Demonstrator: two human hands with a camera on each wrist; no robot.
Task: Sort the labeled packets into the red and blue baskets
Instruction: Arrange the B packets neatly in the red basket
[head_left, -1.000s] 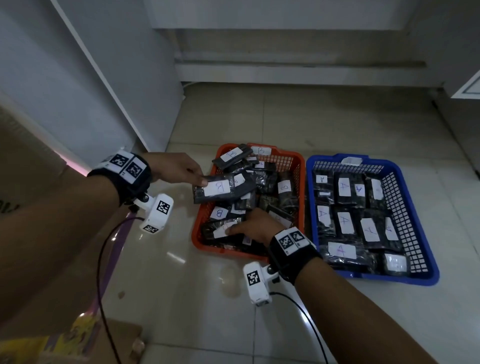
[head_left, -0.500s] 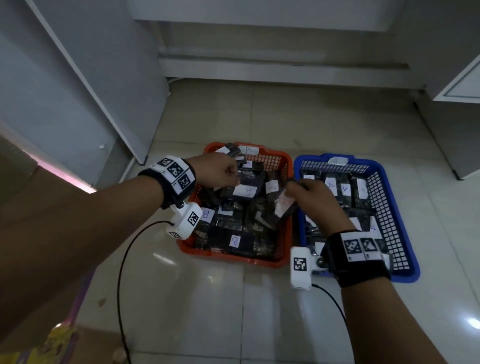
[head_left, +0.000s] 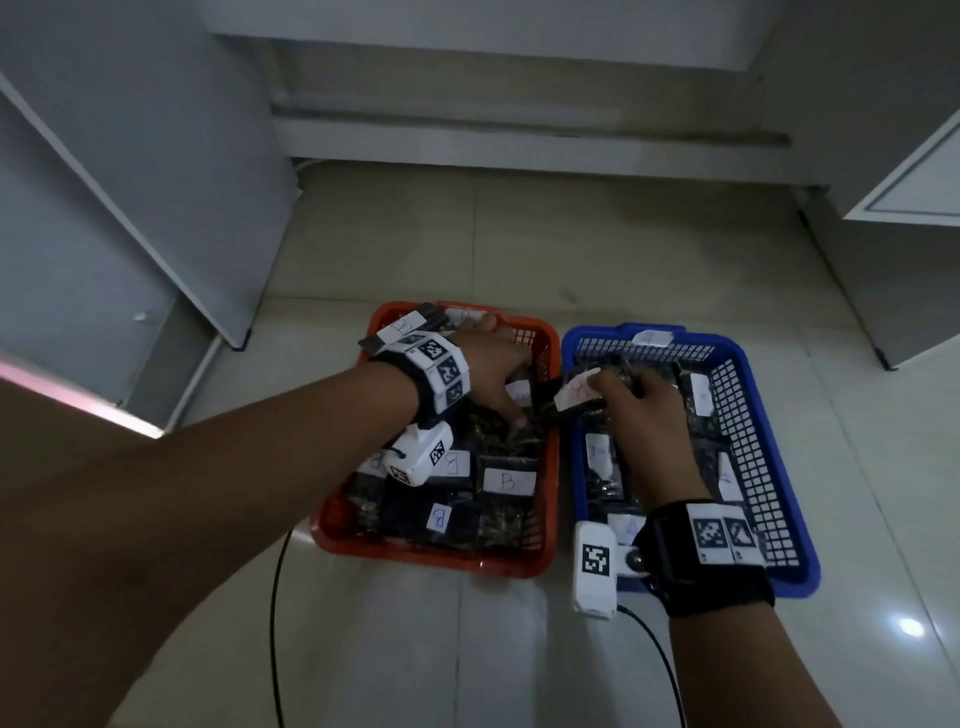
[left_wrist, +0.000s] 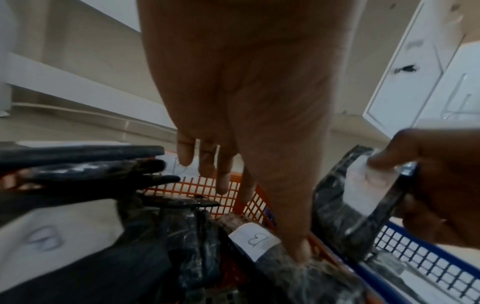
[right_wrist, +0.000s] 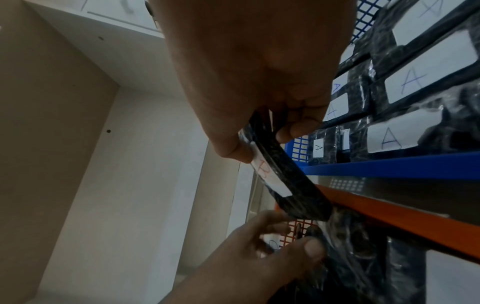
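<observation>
The red basket (head_left: 431, 556) on the left holds black packets with white labels marked B (head_left: 508, 480). To its right, the blue basket (head_left: 800, 545) holds packets marked A (right_wrist: 405, 82). My right hand (head_left: 639, 410) pinches one black packet (head_left: 576, 392) by its end, over the blue basket's near-left wall; its label (right_wrist: 270, 179) bears a red letter that looks like B. My left hand (head_left: 498, 379) reaches into the far right of the red basket with fingers straight. Its thumb tip (left_wrist: 301, 255) presses on a packet beside a B label (left_wrist: 257, 238).
Both baskets stand side by side on a glossy tiled floor (head_left: 467, 649). A grey panel (head_left: 156, 182) leans at the left, a white cabinet (head_left: 909, 182) stands at the right, and a step (head_left: 519, 130) runs along the back. Camera cables trail from both wrists.
My right hand lifted a packet out of the red basket and carried it right, over the blue basket's left side. My left hand let go of its B packet and moved right, deeper into the red basket.
</observation>
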